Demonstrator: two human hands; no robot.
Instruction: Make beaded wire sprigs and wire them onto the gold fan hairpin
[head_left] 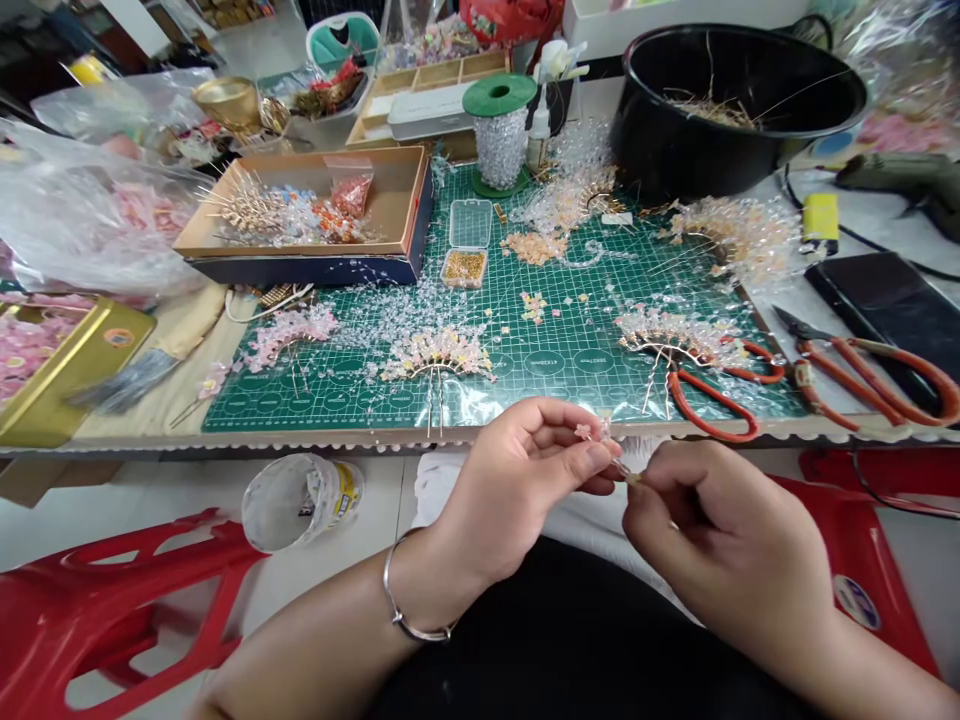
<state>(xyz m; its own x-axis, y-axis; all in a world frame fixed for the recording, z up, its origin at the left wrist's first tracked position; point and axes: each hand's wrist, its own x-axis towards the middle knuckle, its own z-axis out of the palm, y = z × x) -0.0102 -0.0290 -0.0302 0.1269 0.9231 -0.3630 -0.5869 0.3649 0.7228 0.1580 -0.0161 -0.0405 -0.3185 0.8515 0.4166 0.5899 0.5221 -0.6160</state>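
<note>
Between my two hands, over my lap, is a small spray of pale pink flower beads on a thin stem. My left hand pinches it between thumb and fingers. The thumb and bent forefinger of my right hand close on the stem's lower end, where a small yellowish bit shows. On the green cutting mat beyond lie beaded hair combs: a pink-yellow one in the middle, a pale one at right and a pink one at left. Loose clear beads are scattered among them.
Orange-handled scissors and pliers lie at right. Behind are a bead box, a green spool, a small case of gold beads and a black basin. A white bucket and red stool stand below left.
</note>
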